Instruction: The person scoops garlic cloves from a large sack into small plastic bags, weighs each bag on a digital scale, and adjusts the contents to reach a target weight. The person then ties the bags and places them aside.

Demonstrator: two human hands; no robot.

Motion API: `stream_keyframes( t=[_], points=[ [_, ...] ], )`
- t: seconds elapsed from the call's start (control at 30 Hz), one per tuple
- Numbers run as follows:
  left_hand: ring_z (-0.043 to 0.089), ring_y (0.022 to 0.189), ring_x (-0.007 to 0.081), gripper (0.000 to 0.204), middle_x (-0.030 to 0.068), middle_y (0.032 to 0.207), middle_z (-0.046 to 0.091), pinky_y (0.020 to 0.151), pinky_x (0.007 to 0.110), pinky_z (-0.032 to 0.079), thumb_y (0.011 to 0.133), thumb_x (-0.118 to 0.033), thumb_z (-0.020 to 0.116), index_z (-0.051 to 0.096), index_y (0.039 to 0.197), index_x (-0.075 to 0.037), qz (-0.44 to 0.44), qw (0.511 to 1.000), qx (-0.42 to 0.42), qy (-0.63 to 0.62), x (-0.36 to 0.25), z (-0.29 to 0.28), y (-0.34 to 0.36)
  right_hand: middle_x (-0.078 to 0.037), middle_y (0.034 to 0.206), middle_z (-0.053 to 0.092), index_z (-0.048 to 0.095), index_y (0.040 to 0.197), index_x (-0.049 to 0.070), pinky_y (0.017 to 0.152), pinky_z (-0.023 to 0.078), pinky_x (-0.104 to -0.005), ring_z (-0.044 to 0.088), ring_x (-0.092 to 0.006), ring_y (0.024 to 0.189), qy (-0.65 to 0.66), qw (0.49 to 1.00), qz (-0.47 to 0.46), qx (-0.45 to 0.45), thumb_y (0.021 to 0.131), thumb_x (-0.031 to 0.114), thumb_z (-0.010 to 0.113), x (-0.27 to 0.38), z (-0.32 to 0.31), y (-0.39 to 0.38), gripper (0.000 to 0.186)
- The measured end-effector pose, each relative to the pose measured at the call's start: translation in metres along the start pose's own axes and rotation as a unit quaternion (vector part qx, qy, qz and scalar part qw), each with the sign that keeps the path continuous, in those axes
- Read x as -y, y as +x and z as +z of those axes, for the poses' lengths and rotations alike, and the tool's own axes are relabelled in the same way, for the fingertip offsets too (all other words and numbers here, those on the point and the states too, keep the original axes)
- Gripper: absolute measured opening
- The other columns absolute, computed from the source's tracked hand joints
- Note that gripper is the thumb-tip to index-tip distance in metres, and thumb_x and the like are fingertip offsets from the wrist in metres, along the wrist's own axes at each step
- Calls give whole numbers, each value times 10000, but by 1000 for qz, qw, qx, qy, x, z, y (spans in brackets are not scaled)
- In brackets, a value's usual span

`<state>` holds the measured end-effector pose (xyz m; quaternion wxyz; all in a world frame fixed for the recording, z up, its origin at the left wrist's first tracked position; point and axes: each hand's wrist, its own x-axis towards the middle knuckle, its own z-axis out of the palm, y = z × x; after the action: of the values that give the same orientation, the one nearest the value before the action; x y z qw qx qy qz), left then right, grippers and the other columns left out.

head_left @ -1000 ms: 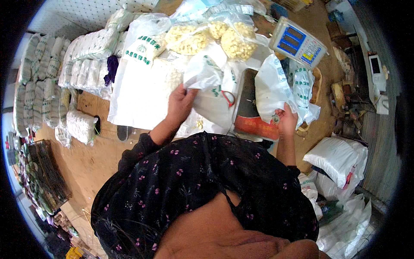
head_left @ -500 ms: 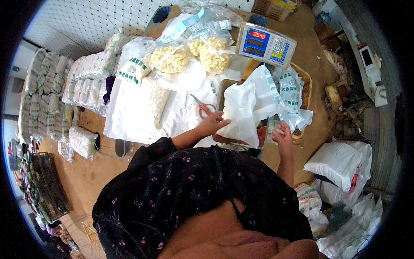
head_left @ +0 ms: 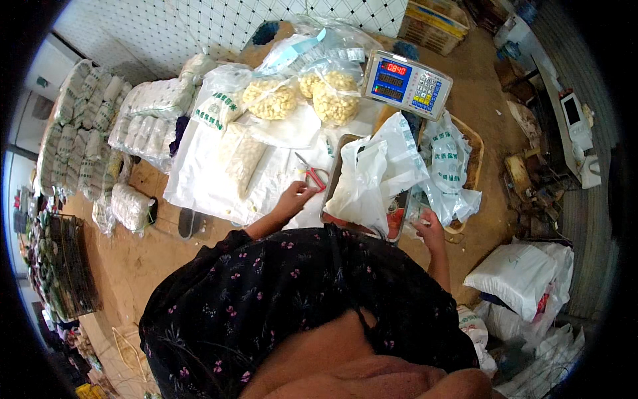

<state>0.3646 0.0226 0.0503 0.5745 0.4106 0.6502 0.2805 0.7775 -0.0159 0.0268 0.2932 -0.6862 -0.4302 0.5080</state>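
Observation:
My left hand point(head_left: 298, 193) is at the red-handled scissors point(head_left: 312, 178) on a white plastic sheet point(head_left: 193, 183), fingers loosely curled and apart beside the handles. Right of it, white bags point(head_left: 361, 173) lie loosely over the dark scale pan point(head_left: 339, 219). My right hand point(head_left: 424, 223) is at the pan's right edge, fingertips closed on something clear and small that I cannot make out. A scale display point(head_left: 407, 85) with lit digits stands behind. Bags of pale yellow pieces point(head_left: 335, 100), a long bag of whitish pieces point(head_left: 240, 159) and a printed bag point(head_left: 442, 156) in a tray lie around.
Stacked white packages point(head_left: 143, 123) are at the left, with a wire rack point(head_left: 73, 266) below. Full white sacks point(head_left: 512, 279) lie at lower right, a narrow bench point(head_left: 575, 120) with clutter runs along the right, and plastic crates point(head_left: 432, 26) stand beyond the scale.
The white bags left my left hand and now lie on the pan. That hand moved to the scissors. My right hand released its bag and moved down. The display is lit with changed digits.

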Motion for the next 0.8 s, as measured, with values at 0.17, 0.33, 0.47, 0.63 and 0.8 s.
stream_keyframes(
  t=[0.17, 0.33, 0.47, 0.63, 0.8],
  points=[
    [538, 1012, 287, 697, 203, 1075, 558, 867, 351, 419, 711, -467, 679, 487, 1133, 54, 89, 989, 48, 111, -15, 43, 11, -119, 1150, 474, 375, 1277, 61, 729, 464, -299, 527, -182, 877, -3, 997, -69, 21, 677, 151, 738, -2, 6, 40, 707],
    [488, 1090, 304, 890, 213, 1213, 459, 901, 368, 416, 685, -473, 702, 286, 1283, 40, 170, 975, 97, 101, -31, 71, 42, -149, 1163, 501, 380, 1253, -11, 820, 440, -322, 536, -227, 943, -29, 979, -203, 7, 667, 170, 748, 42, 39, 60, 716],
    [540, 1011, 330, 968, 237, 1190, 453, 670, 364, 553, 661, -426, 728, 202, 1342, 17, -58, 987, 96, 117, -64, 97, 37, -135, 1064, 583, 489, 1151, -45, 824, 434, -325, 560, -230, 936, -31, 985, -160, 52, 710, 155, 706, 75, 78, 62, 531],
    [565, 950, 354, 555, 190, 1036, 561, 610, 441, 573, 700, -174, 627, 452, 1206, -28, 222, 871, 175, 402, -10, 100, 79, -191, 975, 623, 572, 1036, -67, 762, 450, -359, 602, -269, 881, -131, 971, -200, -34, 771, 208, 662, 64, 130, 41, 393],
    [622, 847, 318, 389, 172, 928, 621, 702, 375, 525, 645, -167, 621, 598, 1010, -37, -4, 997, 78, -12, -14, 53, 29, -187, 856, 648, 607, 962, -53, 712, 456, -377, 628, -279, 805, -200, 975, -95, -21, 753, 318, 691, 103, 167, 8, 435]
  ],
)
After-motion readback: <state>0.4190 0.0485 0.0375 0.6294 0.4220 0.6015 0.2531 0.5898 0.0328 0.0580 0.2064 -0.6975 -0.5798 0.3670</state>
